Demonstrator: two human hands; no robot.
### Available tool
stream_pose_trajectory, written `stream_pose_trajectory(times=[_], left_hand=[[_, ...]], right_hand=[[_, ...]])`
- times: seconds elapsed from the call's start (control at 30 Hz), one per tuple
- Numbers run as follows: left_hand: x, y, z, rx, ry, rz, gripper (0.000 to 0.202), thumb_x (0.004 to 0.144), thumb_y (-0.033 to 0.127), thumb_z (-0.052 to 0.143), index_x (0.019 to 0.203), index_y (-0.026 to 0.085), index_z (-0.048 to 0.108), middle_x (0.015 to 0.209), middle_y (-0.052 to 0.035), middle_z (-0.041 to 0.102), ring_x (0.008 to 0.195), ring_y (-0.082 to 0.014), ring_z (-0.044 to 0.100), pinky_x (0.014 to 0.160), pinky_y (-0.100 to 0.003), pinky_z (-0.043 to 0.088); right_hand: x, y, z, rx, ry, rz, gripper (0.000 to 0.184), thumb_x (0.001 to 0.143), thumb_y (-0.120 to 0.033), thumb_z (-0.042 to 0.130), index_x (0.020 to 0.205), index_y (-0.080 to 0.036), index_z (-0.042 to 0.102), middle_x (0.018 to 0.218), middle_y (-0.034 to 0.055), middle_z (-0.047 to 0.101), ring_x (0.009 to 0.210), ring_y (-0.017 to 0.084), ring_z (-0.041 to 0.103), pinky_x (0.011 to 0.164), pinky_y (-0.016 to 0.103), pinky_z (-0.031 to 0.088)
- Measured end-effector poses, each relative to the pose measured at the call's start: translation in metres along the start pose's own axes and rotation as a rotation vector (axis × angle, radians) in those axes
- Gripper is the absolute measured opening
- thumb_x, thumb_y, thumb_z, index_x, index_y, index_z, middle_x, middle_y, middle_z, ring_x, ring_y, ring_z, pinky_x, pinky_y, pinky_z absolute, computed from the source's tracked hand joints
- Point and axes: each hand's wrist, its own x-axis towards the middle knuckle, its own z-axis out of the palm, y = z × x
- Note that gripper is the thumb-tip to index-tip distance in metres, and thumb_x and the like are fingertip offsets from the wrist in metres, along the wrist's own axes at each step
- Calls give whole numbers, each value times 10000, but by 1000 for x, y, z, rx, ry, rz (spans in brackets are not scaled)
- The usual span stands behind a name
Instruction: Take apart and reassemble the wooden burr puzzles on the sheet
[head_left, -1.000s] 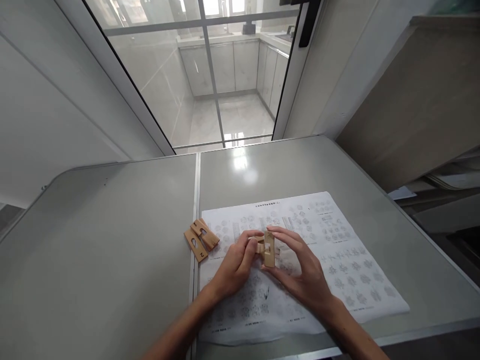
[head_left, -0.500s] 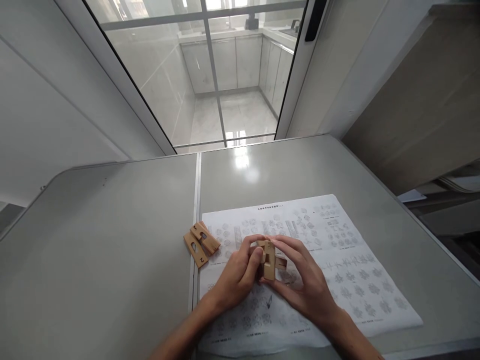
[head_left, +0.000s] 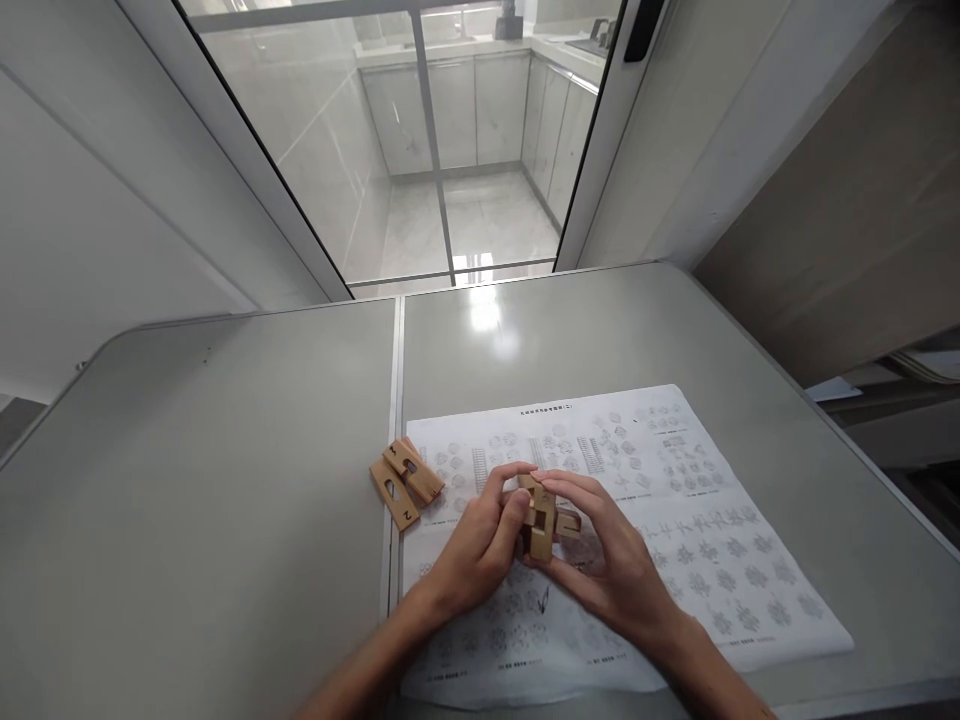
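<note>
Over the printed sheet (head_left: 697,500), both hands grip a wooden interlocking puzzle (head_left: 543,540) made of slotted pieces fitted crosswise. My left hand (head_left: 480,545) is closed on its left side, thumb pressed against a piece. With fingertips at the top and thumb at the bottom, my right hand (head_left: 619,560) holds the upright piece. One piece sticks out to the right, between the puzzle and my right palm. Left of my hands lie loose wooden pieces: a slotted one marked 2 (head_left: 394,496), overlapped by a small stack (head_left: 414,470).
The sheet carries rows of small puzzle diagrams and lies on a grey table (head_left: 262,480) with a metal seam strip (head_left: 397,370). Behind the table stands a glass-paned door (head_left: 442,220). A brown panel (head_left: 840,200) rises at the right.
The puzzle has turned slightly in my hands, so a square opening in its upright piece shows more clearly. My view has shifted a little; the loose pieces stay put.
</note>
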Motion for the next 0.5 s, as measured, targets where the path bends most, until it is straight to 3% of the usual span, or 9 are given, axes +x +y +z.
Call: stream_pose_trajectory(times=[0.3, 0.5], left_hand=[[-3, 4, 1, 54, -14, 8, 538, 1143, 583, 346, 1468, 184, 500, 868, -12, 614, 732, -155, 526, 710, -296, 441], [-3, 3, 3, -1, -54, 40, 536, 1096, 474, 556, 1526, 177, 437, 831, 1, 636, 747, -151, 589, 724, -279, 479]], right_hand=[[-5, 5, 1, -18, -43, 43, 706, 987, -174, 754, 1607, -300, 442, 1500, 150, 614, 1426, 329, 603, 1118, 518, 610], [-4, 5, 3, 13, -20, 50, 659, 1008, -197, 745, 1589, -317, 457, 1490, 132, 629, 1420, 310, 618, 1122, 498, 614]])
